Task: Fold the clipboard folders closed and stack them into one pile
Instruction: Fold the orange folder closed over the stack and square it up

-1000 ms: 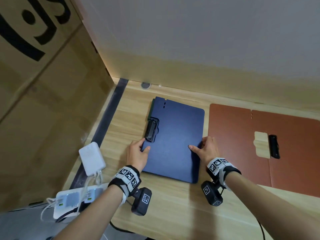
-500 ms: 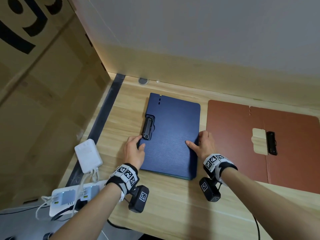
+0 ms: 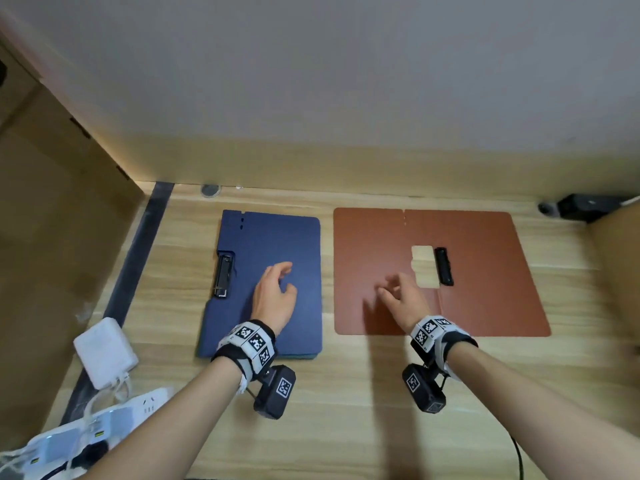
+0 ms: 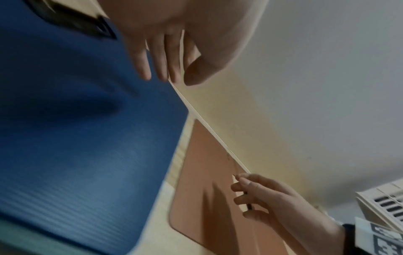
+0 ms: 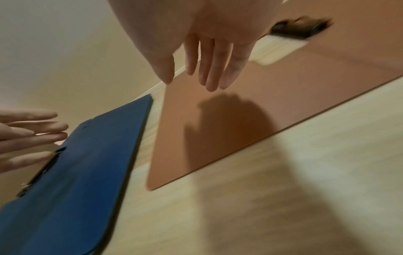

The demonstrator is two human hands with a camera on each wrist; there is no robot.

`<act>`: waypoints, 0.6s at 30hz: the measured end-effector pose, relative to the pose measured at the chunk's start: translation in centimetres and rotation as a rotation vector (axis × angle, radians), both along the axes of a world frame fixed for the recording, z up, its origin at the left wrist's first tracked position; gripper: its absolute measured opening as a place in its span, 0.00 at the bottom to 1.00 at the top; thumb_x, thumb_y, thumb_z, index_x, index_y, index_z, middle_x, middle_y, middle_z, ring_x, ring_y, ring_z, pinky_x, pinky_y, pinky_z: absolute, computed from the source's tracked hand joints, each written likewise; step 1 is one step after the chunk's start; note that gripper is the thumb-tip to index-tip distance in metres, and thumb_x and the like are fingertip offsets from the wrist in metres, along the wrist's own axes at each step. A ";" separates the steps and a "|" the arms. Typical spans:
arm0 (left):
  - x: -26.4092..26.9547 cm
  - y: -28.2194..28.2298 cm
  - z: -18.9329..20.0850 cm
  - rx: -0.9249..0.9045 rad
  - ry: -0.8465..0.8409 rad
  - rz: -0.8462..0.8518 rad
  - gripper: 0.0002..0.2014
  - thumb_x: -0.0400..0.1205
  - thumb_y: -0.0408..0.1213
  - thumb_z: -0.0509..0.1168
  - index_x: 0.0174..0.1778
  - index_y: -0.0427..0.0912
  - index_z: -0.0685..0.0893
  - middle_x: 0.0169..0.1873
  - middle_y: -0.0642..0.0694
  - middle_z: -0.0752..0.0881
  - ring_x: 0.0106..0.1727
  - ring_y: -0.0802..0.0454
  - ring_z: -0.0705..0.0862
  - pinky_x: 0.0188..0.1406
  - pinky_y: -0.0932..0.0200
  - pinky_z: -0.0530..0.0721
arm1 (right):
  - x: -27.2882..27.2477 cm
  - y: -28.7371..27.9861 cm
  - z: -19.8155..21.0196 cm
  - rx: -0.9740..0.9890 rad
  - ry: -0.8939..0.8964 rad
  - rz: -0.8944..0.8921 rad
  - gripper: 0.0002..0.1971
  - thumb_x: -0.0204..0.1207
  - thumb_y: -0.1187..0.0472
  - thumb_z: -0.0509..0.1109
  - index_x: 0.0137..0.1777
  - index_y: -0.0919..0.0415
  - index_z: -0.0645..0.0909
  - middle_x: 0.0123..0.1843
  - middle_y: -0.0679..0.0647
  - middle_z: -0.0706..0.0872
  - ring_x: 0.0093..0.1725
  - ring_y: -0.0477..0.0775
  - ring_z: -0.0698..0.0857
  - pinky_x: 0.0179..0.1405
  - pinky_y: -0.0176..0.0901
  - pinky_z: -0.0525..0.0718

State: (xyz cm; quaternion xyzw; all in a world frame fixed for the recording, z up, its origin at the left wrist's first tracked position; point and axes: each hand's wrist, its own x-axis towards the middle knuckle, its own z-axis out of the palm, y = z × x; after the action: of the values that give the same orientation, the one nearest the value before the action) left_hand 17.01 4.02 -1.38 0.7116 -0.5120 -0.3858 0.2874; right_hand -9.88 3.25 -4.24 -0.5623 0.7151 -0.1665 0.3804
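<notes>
Blue folder (image 3: 266, 282) lies closed on the left of the worktop (image 3: 346, 393), its black clip (image 3: 223, 275) at its left edge. Over it hovers the left hand (image 3: 273, 296), fingers (image 4: 144, 65) loosely spread, holding nothing. Just beside it on the right, the brown folder (image 3: 485, 299) lies open flat. The right hand (image 3: 403, 297) hangs above its left half, fingers (image 5: 213, 69) straight and apart, holding nothing.

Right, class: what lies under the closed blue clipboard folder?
Under the blue clipboard folder, a thin teal-green edge shows at its near side, on the wooden table. What it belongs to is covered.
</notes>
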 end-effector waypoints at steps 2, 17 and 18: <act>-3.4 -0.5 -0.4 0.082 0.020 -0.073 0.20 0.81 0.26 0.61 0.70 0.42 0.77 0.66 0.46 0.81 0.67 0.49 0.80 0.67 0.54 0.78 | -3.5 0.6 0.8 0.006 0.037 -0.044 0.16 0.81 0.57 0.69 0.66 0.62 0.76 0.58 0.52 0.83 0.51 0.45 0.81 0.52 0.38 0.77; -15.3 -0.2 -3.7 0.339 -0.008 0.322 0.27 0.77 0.35 0.68 0.74 0.41 0.75 0.72 0.41 0.76 0.71 0.41 0.77 0.73 0.45 0.73 | -22.2 3.4 -2.3 0.140 0.371 0.215 0.32 0.83 0.52 0.62 0.85 0.54 0.56 0.88 0.51 0.54 0.84 0.57 0.60 0.81 0.54 0.62; -15.4 -0.2 -3.7 0.339 0.049 0.384 0.28 0.76 0.35 0.68 0.74 0.41 0.75 0.71 0.42 0.77 0.70 0.42 0.78 0.72 0.46 0.74 | -22.4 3.6 -2.6 0.125 0.383 0.224 0.32 0.83 0.52 0.61 0.85 0.54 0.56 0.88 0.50 0.53 0.85 0.56 0.59 0.81 0.52 0.59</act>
State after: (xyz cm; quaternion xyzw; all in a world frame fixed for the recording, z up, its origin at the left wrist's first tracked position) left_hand 1.64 3.78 -5.06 0.8242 -0.2882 -0.4217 0.2444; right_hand -32.29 6.85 -6.81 -0.6349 0.7163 0.0314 0.2879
